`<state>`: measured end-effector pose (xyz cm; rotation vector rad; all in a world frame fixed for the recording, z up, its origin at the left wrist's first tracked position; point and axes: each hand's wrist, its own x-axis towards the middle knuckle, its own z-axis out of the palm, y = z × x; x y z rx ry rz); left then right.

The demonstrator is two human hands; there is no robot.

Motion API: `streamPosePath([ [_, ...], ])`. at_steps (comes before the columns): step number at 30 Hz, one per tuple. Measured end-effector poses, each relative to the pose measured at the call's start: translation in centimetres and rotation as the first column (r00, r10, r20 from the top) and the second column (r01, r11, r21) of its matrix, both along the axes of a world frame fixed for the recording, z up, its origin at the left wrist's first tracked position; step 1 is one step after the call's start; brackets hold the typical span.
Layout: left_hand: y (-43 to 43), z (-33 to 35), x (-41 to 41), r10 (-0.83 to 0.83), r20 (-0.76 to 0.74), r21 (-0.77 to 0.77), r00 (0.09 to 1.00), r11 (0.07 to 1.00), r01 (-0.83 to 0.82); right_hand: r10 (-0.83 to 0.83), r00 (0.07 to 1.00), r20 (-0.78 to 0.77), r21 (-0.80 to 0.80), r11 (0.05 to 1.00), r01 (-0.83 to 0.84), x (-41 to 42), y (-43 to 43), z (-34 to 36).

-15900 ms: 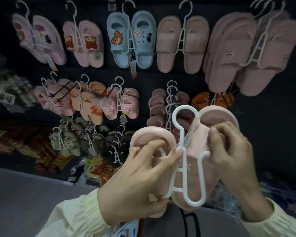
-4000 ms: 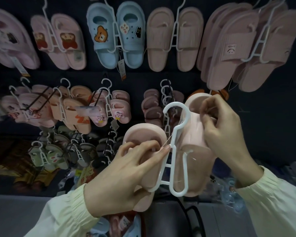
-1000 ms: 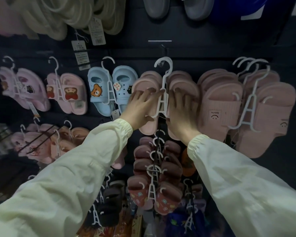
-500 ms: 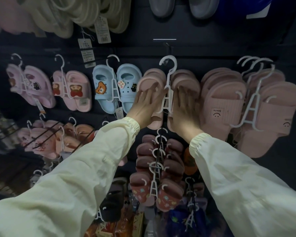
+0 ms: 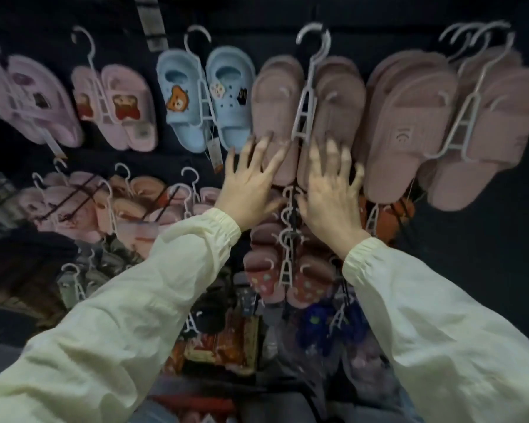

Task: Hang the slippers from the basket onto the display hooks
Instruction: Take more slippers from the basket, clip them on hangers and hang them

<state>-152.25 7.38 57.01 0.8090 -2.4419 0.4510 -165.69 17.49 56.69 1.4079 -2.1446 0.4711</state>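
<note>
Dark display wall (image 5: 471, 254) is seen across the whole view, and rows of slippers are hung on it. Nearest the camera, two pale yellow sleeves (image 5: 119, 325) are stretched up toward the wall. The left hand (image 5: 251, 184) is held with its fingers spread and straight, and nothing is gripped by it; its fingertips are laid on the lower end of the left slipper of a pair of pink slippers (image 5: 275, 96). The right hand (image 5: 330, 193) is likewise spread and released, and its fingers are set against the lower end of the right slipper, though they are blurred.

The pink slippers are carried on a white hanger (image 5: 306, 99) in the upper row of the wall, near its middle, with the hanger's hook turned up at the top; the peg that bears it cannot be made out. Just left of the pair, blue slippers (image 5: 180, 96) with charms are hung. Just right, larger pink slippers (image 5: 409, 123) are stacked toward the wall's right edge. Below the hands, small dark-pink slippers (image 5: 263, 270) are hung in a column.
</note>
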Motion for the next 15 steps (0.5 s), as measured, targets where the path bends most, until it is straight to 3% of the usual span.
streamPosePath([
  [6, 4.3, -6.3, 5.0, -0.044, 0.027, 0.183, 0.999, 0.982, 0.039, -0.006, 0.997, 0.079, 0.077, 0.997, 0.000, 5.2, 4.5, -5.8],
  [15, 8.4, -13.6, 12.2, -0.126, 0.064, 0.322, 0.990, 0.942, 0.099, -0.035, 0.981, 0.191, 0.217, 0.976, -0.008, 13.1, 9.4, -12.5],
])
